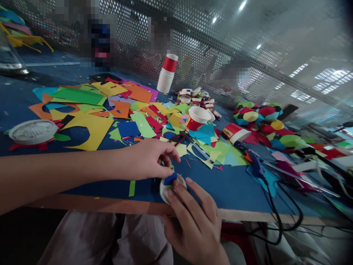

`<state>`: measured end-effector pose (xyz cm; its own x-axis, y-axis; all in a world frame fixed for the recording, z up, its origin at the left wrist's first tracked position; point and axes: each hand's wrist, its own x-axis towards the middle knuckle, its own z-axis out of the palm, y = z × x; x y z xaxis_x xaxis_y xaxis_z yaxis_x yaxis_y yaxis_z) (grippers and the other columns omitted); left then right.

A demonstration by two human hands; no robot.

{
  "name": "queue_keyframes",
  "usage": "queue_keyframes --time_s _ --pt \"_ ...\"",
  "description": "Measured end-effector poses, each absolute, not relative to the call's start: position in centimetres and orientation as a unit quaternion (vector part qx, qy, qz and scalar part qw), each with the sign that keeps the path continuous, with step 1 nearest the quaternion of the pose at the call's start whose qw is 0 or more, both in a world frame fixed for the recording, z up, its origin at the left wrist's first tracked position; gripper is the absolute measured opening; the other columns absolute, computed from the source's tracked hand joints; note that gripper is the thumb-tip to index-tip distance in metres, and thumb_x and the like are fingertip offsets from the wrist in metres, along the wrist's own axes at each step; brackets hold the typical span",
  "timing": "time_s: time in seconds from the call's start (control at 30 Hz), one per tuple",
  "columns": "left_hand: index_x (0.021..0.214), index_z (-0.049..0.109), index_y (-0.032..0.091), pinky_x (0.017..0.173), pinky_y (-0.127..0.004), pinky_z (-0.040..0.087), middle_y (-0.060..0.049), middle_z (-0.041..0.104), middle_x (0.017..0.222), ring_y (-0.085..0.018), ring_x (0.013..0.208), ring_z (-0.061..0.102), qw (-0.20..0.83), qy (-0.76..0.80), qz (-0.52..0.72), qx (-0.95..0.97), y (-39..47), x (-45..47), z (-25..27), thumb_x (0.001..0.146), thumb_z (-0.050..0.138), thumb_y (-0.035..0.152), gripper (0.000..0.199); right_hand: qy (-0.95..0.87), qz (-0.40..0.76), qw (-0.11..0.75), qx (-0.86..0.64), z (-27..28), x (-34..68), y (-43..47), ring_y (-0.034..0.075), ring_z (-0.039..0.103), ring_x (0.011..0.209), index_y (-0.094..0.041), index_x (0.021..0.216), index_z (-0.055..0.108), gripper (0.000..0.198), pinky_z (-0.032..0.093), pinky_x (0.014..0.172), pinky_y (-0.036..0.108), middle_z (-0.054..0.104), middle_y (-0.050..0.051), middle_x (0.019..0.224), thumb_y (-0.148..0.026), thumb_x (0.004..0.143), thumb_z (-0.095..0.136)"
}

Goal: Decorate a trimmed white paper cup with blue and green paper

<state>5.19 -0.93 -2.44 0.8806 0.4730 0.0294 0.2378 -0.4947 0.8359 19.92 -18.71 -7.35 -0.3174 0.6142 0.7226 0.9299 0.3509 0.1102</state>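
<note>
A small white round disc, like the bottom of a paper cup, lies near the table's front edge. A blue paper piece rests on it, and a small green piece with dark marks shows at its far side. My left hand reaches over from the left, fingers curled and apart from the thumb, whose tip is close to the blue piece. From the front, my right hand grips the disc, fingertips pressed on its top and right side; its thumb is partly hidden. A green paper strip lies to the left.
Coloured paper scraps cover the table's middle. Behind stand a cup stack and a red-white cup; another cup lies tipped. A blue glue gun with a black cord is at right, a white-topped turtle-like craft at left.
</note>
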Motion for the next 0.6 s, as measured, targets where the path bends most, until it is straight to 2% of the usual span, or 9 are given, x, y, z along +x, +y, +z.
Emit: queue_keyframes --time_s 0.17,0.3,0.43,0.53,0.6 --pt "0.097 0.072 0.02 0.061 -0.023 0.047 0.001 0.07 0.081 -0.014 0.07 0.063 0.479 0.198 0.153 0.842 -0.6 5.2 -2.2 0.078 0.065 0.039 0.027 -0.771 -0.214 0.337 -0.496 -7.0 19.8 -19.2 0.025 0.071 0.111 -0.02 0.103 0.077 0.013 0.061 0.091 0.035 0.083 0.001 0.105 -0.014 0.095 0.069" --pt "0.085 0.067 0.02 0.057 -0.023 0.044 0.002 0.064 0.07 -0.013 0.061 0.056 0.466 0.197 0.186 0.843 -0.3 5.0 -1.6 0.08 0.063 0.045 0.026 -0.751 -0.165 0.42 -0.482 -6.6 19.9 -19.2 0.024 0.071 0.11 -0.017 0.1 0.076 0.015 0.063 0.093 0.037 0.082 0.007 0.103 -0.007 0.094 0.065" --pt "0.084 0.065 0.02 0.059 -0.024 0.044 0.002 0.065 0.073 -0.013 0.063 0.056 0.417 0.199 0.217 0.86 -0.6 4.4 -0.3 0.083 0.062 0.038 0.019 -0.71 -0.123 0.5 -0.48 -6.3 19.6 -18.8 0.02 0.072 0.102 -0.017 0.101 0.072 0.024 0.062 0.094 0.037 0.079 0.007 0.102 0.001 0.088 0.063" --pt "0.084 0.065 0.02 0.064 -0.025 0.044 0.002 0.068 0.077 -0.014 0.066 0.058 0.358 0.193 0.229 0.885 -1.1 3.8 0.5 0.086 0.061 0.032 0.012 -0.692 -0.154 0.471 -0.525 -6.3 19.2 -18.6 0.021 0.068 0.095 -0.02 0.094 0.075 0.02 0.061 0.083 0.035 0.076 0.007 0.096 -0.002 0.088 0.069" --pt "0.087 0.067 0.02 0.068 -0.027 0.043 0.001 0.07 0.081 -0.015 0.072 0.06 0.312 0.192 0.235 0.9 -1.3 3.1 0.5 0.087 0.059 0.028 0.011 -0.682 -0.168 0.438 -0.561 -6.1 19.2 -18.5 0.019 0.064 0.08 -0.021 0.088 0.078 0.015 0.059 0.07 0.033 0.072 0.006 0.085 -0.008 0.089 0.07"
